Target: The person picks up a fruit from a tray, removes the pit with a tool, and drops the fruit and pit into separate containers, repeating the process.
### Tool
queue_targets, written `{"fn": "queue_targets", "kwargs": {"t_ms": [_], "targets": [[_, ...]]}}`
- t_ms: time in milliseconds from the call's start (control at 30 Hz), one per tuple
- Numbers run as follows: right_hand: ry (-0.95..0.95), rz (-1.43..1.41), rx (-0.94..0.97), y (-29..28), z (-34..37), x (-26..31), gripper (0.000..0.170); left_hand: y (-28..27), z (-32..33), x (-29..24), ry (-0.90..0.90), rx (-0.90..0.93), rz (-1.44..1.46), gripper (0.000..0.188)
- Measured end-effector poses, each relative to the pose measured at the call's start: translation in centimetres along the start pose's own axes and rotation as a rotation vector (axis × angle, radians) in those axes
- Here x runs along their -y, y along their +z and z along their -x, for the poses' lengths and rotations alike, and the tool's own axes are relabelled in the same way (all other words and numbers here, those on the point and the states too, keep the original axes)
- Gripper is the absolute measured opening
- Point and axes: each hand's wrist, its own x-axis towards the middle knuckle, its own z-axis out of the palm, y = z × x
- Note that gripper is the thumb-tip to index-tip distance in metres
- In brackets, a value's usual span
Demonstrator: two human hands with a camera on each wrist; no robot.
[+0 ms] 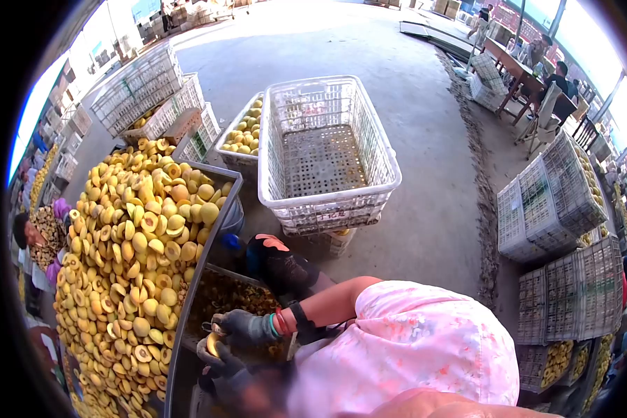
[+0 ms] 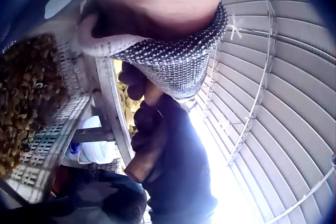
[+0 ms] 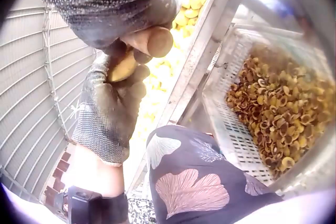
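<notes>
My left hand (image 1: 224, 365), in a grey knitted glove, holds a yellow peach half (image 3: 124, 67) with its fingers curled round it. Close against it is my gloved right hand (image 1: 249, 327), with a green band at the wrist. It grips a tool by its wooden handle (image 3: 159, 42); the working end is mostly hidden between the hands. Both hands are beside the rim of a metal-edged table (image 1: 200, 272) heaped with yellow peach halves (image 1: 136, 244). Below them is a crate (image 3: 223, 121) of brownish pits and scraps (image 3: 283, 108).
A large white plastic crate (image 1: 327, 195) stands ahead on the concrete floor, beside a crate of yellow fruit (image 1: 242, 139). More crates are stacked at the left (image 1: 136, 90) and right (image 1: 550, 198). A person (image 1: 31, 233) is across the heap; others sit at a far table (image 1: 512, 66).
</notes>
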Motion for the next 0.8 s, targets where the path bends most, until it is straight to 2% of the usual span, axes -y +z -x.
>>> {"fn": "queue_targets", "kwargs": {"t_ms": [33,67,133,167,233,267,333,400,433,500,533,567,633,667,700,800], "targets": [[0.056,-0.144,-0.016,0.8,-0.5,-1.8,0.028,0.0,0.0,0.2,0.024,-0.025,-0.045,0.035],[0.048,-0.158,-0.028,1.1,-0.8,-2.3,0.028,0.0,0.0,0.4,0.046,-0.051,-0.091,0.034],[0.036,-0.189,-0.048,1.1,-0.6,-2.2,0.026,2.9,-1.2,8.1,0.215,-0.206,-0.04,0.031],[0.029,-0.208,-0.054,1.1,-0.4,-1.7,0.025,3.3,-1.3,8.5,0.277,-0.229,-0.018,0.029],[0.159,-0.423,-0.069,0.9,-0.2,-1.5,0.024,3.8,-1.3,8.9,0.39,-0.28,0.022,0.027],[0.304,-0.623,-0.071,0.8,-0.4,-1.9,0.025,4.3,-1.5,9.4,0.413,-0.3,0.009,0.026],[0.427,-0.887,-0.04,1.5,0.1,-1.4,0.025,4.7,-1.0,9.9,0.374,-0.307,0.027,0.024],[0.175,-0.664,-0.024,0.7,0.3,-1.0,0.009,4.6,-0.2,6.7,0.328,-0.265,0.091,0.022],[0.071,-0.453,-0.017,0.1,0.7,-0.3,0.011,4.6,0.2,6.6,0.307,-0.241,0.157,0.023],[-0.142,-0.003,-0.005,-0.9,1.2,1.4,0.016,4.9,0.5,8.1,0.302,-0.248,0.106,0.032],[-0.222,0.143,-0.018,-1.1,1.2,2.0,0.019,4.2,0.7,6.8,0.277,-0.217,0.137,0.034],[-0.262,0.203,-0.022,-1.1,1.3,2.8,0.022,4.1,0.5,7.5,0.237,-0.192,0.244,0.033],[-0.254,0.195,-0.014,-1.1,1.5,4.3,0.033,3.9,0.4,7.7,0.064,-0.296,0.414,0.038],[-0.283,0.233,-0.03,-1.0,1.9,4.9,0.034,2.4,0.6,5.3,-0.097,-0.277,0.639,0.04],[-0.266,0.253,-0.017,-1.2,2.1,5.1,0.035,1.7,0.4,5.2,-0.093,-0.294,0.664,0.046],[-0.237,0.381,0.197,-1.4,1.4,3.4,0.032,1.2,-0.3,6.9,-0.047,-0.274,0.868,0.055]]}}
